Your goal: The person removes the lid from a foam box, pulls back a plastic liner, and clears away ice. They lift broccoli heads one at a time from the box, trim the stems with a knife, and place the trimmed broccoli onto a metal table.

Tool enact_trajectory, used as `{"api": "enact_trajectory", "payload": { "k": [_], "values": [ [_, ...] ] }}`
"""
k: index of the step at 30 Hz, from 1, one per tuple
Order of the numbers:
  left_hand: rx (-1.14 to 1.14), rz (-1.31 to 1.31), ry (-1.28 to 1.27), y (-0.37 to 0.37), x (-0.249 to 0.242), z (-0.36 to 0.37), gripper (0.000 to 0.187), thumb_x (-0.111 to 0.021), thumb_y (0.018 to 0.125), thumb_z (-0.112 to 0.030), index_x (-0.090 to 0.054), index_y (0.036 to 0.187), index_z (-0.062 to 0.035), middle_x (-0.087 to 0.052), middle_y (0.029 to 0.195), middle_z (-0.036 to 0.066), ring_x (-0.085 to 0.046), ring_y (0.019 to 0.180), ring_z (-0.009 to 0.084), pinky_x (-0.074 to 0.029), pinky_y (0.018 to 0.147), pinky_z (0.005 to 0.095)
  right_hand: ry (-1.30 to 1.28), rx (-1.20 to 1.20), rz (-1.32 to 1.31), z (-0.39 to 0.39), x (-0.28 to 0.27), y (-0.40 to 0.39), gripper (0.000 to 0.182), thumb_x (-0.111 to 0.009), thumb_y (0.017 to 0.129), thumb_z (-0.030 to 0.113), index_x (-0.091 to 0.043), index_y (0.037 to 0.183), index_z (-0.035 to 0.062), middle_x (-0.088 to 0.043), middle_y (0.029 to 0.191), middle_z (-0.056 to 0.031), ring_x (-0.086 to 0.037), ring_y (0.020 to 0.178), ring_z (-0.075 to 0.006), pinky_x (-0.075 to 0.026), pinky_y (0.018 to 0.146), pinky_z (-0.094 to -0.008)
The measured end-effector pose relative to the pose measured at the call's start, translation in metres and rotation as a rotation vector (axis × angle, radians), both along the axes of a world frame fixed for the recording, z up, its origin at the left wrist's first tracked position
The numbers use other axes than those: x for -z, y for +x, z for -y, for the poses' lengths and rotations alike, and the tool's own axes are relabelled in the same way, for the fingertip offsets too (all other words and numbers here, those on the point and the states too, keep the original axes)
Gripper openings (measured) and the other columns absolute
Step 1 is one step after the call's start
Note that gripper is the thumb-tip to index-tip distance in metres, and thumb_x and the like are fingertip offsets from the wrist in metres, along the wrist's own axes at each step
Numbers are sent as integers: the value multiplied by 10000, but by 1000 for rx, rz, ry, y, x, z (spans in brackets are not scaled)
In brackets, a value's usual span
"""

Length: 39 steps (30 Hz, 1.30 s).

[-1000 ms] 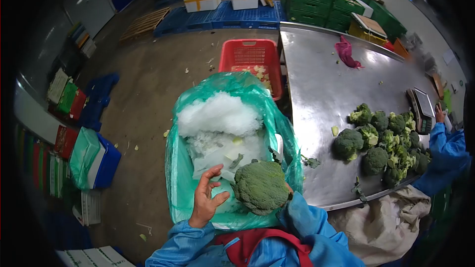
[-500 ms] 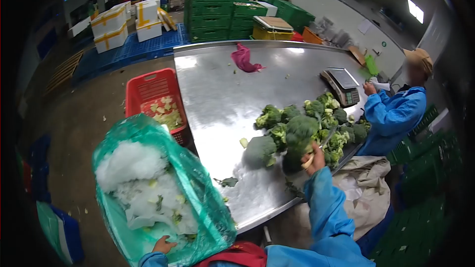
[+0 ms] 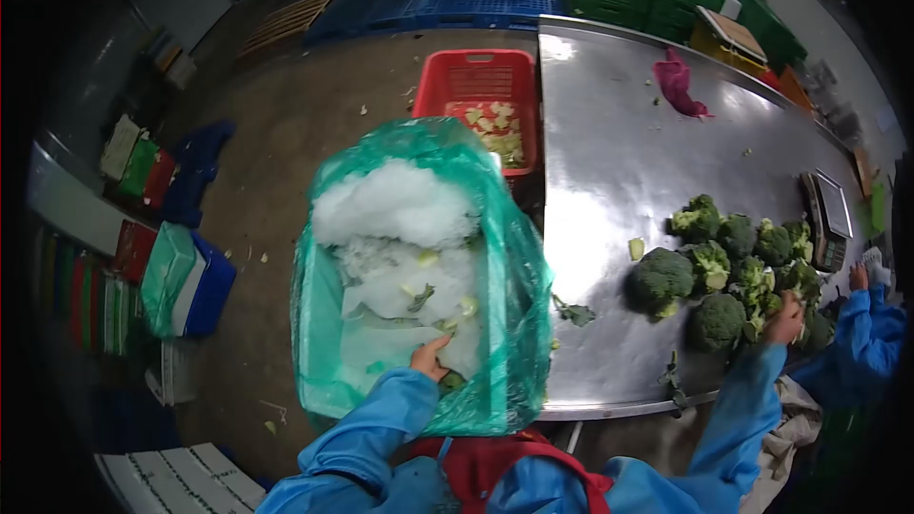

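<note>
My left hand (image 3: pixel 431 358) reaches into a box lined with a green plastic bag (image 3: pixel 519 305). Its forefinger is stretched out beside a small green scrap, and no held object shows. White crushed ice (image 3: pixel 395 209) fills the back of the box, with leaf and stem bits lying over the white layer in front. At the table's right, my right hand (image 3: pixel 785 321) is closed round a knife, mostly hidden now, among several broccoli heads. A large broccoli head (image 3: pixel 663 278) and another broccoli head (image 3: pixel 717 322) lie to its left.
A red crate (image 3: pixel 481 59) with pale trimmings stands beyond the lined box, against the metal table (image 3: pixel 609 171). The table also carries a pink net bag (image 3: pixel 676 86) and a weighing scale (image 3: pixel 826 219). A co-worker's blue sleeve (image 3: pixel 862 324) is at far right.
My view has swung left and down, so the scene sits further right. My left hand has moved deeper into the lined box. The broccoli head by my right hand now rests on the table.
</note>
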<state>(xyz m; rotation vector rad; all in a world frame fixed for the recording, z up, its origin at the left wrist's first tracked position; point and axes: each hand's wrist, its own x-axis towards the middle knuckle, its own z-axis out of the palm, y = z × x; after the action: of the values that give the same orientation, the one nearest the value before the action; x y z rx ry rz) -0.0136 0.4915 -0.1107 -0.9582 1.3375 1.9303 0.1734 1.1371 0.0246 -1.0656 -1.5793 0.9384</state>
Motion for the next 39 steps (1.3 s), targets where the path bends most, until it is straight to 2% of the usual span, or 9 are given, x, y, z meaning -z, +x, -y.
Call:
{"api": "enact_trajectory", "payload": {
  "k": [3,6,12,14,16,18,22,31,39],
  "values": [
    [-219,14,195,-23,4,4,373,-595,818,-94,-487,1158,13,-567,1129,147,-561,1045,306,-487,846,493,-67,-348,192,154,22,-37,227,-648,841,287,-565,786,83,-483,538,12,-430,405,-87,-316,367,-242],
    [-146,-313,366,-85,-27,30,313,-507,876,-173,-513,1133,6,-578,1137,130,-568,1022,312,-459,890,463,-805,-791,253,325,-24,-80,118,-591,838,136,-618,922,58,-440,511,27,-406,388,-62,-303,341,-220],
    [-361,-272,445,-116,-73,73,160,-516,867,-209,-577,921,-71,-628,934,67,-596,886,206,-479,783,349,-1004,-1131,167,452,3,-122,194,-587,862,132,-546,1001,4,-664,906,-99,-519,462,-97,-407,394,-221],
    [-200,-79,259,-49,-6,93,142,-544,843,-204,-585,906,-83,-628,884,53,-592,832,193,-476,718,321,-996,-1139,182,452,6,-118,189,-582,865,128,-541,998,1,-663,897,-104,-515,459,-96,-409,396,-222],
    [532,43,-152,2,-22,69,371,-671,727,-233,-585,1061,-97,-617,841,55,-582,803,201,-475,729,376,-991,-1034,202,441,18,-113,172,-580,867,126,-540,990,12,-658,872,-114,-507,451,-95,-409,396,-223],
    [933,-558,-93,33,76,62,691,-755,636,-298,-493,1232,-64,-574,1018,127,-549,980,300,-436,861,456,-986,-979,183,437,14,-110,160,-582,868,123,-537,978,17,-652,839,-120,-499,442,-97,-410,396,-227],
    [1421,-684,-894,14,-11,19,1009,-819,516,-392,-350,1335,-34,-317,1321,272,-351,1200,454,-340,998,467,-953,-960,160,436,2,-104,159,-584,865,119,-536,975,15,-647,829,-133,-499,440,-107,-414,400,-235],
    [1474,-976,-516,-7,48,35,991,-788,480,-377,-376,1296,7,-447,1227,270,-424,1158,415,-368,979,430,-962,-805,157,425,-2,-73,185,-586,854,117,-528,1002,22,-644,824,-129,-486,431,-107,-398,388,-238],
    [770,-727,-462,-17,-79,103,837,-760,617,-380,-379,1293,-67,-475,1221,152,-473,1120,299,-394,933,429,-746,-1066,301,443,-8,-86,159,-622,846,130,-570,957,30,-619,761,-61,-517,531,-78,-422,445,-223]
  ]
}}
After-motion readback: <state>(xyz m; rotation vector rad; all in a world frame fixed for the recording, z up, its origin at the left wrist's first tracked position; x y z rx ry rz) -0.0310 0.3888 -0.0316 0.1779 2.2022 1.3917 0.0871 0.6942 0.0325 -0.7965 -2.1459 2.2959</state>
